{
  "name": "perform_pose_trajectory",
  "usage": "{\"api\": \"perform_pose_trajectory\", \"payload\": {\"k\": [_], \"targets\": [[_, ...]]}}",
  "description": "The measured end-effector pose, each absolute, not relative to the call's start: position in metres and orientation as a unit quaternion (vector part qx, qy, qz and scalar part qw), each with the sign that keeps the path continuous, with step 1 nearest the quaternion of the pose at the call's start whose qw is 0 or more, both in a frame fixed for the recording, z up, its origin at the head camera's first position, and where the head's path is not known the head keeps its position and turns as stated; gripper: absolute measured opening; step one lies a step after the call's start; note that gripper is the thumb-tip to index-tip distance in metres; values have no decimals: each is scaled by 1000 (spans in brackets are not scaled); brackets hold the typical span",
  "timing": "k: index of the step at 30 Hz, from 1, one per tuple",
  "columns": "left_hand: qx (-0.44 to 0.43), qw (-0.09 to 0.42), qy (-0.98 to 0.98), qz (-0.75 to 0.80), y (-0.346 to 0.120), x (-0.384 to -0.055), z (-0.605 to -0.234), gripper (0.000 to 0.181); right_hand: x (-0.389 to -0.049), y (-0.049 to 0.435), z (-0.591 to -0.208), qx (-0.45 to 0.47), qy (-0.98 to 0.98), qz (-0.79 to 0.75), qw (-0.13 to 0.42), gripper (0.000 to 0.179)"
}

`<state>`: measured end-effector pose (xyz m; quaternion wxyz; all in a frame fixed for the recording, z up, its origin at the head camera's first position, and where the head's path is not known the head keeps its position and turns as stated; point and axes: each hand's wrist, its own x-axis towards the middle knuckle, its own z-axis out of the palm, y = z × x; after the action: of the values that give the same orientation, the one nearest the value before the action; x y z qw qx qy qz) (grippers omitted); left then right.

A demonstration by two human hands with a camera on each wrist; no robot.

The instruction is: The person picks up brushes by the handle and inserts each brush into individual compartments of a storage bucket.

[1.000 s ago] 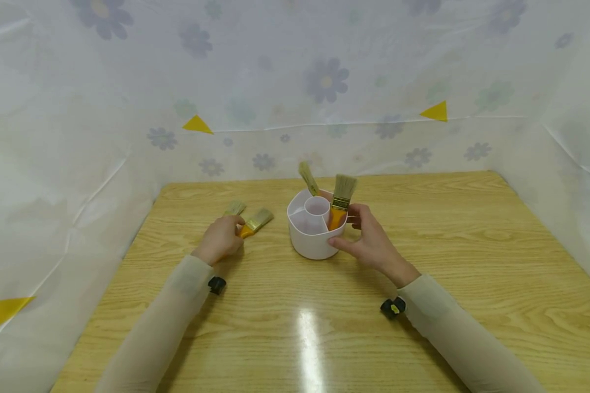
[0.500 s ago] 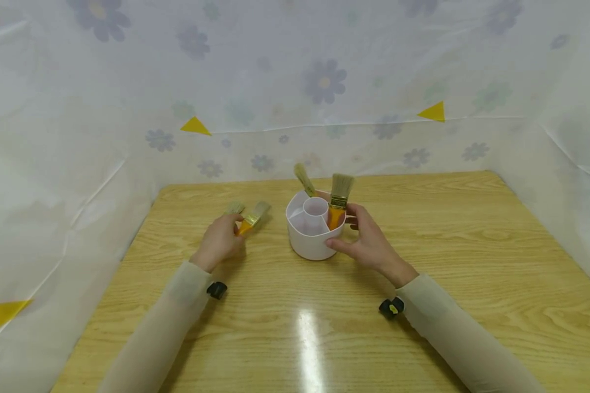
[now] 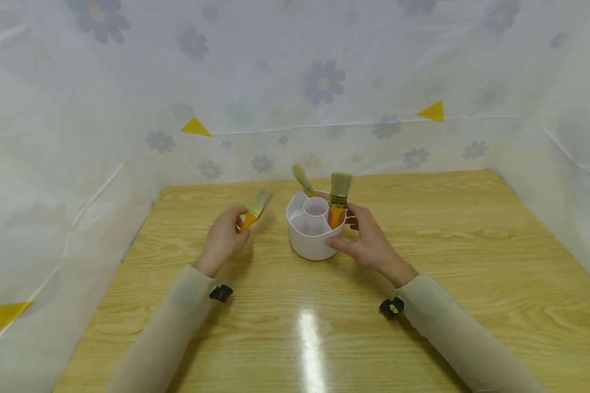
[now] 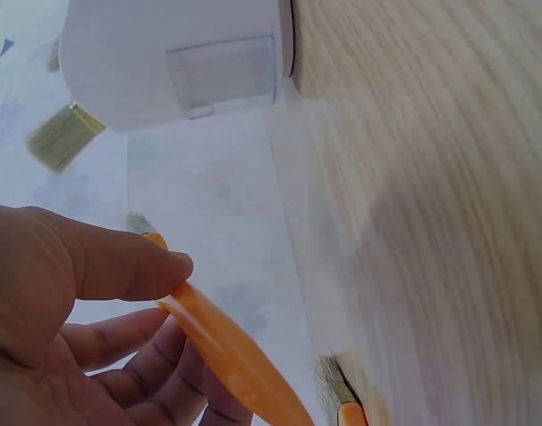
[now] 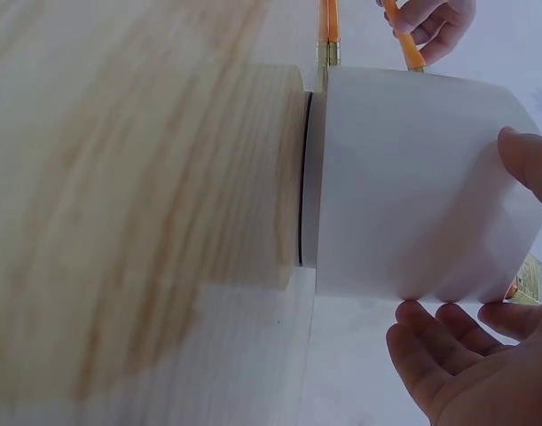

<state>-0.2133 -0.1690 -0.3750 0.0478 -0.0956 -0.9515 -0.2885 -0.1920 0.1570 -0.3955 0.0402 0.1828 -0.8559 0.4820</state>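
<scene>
My left hand (image 3: 224, 236) pinches a flat paintbrush (image 3: 259, 203) by its orange handle, thumb against fingers, bristles up and tilted right. The handle (image 4: 239, 364) shows clearly in the left wrist view. Another paintbrush (image 4: 349, 410) lies on the table beyond that hand; in the head view the hand mostly hides it. My right hand (image 3: 371, 240) holds the white round organizer (image 3: 311, 245) at its right side, thumb in front, fingers behind. Two paintbrushes stand in it bristles up: a wide one (image 3: 339, 199) at the right and another (image 3: 303, 180) leaning at the back.
The organizer has dividers and a round middle cup (image 3: 316, 207); its front left compartment holds no brush. It stands on a wood-grain table (image 3: 423, 229). Flowered white sheeting (image 3: 275, 76) with yellow triangles (image 3: 195, 127) hangs behind and at the sides.
My left hand has raised the paintbrush off the table and tipped its bristles more upright. The other brush stays behind. My right hand and the organizer hold nearly the same place.
</scene>
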Motion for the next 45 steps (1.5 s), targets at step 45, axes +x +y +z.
{"api": "perform_pose_trajectory", "payload": {"k": [45], "targets": [[-117, 137, -906, -384, -155, -191, -363, 42, -190, 156, -397, 161, -855, 492, 15, 88]]}}
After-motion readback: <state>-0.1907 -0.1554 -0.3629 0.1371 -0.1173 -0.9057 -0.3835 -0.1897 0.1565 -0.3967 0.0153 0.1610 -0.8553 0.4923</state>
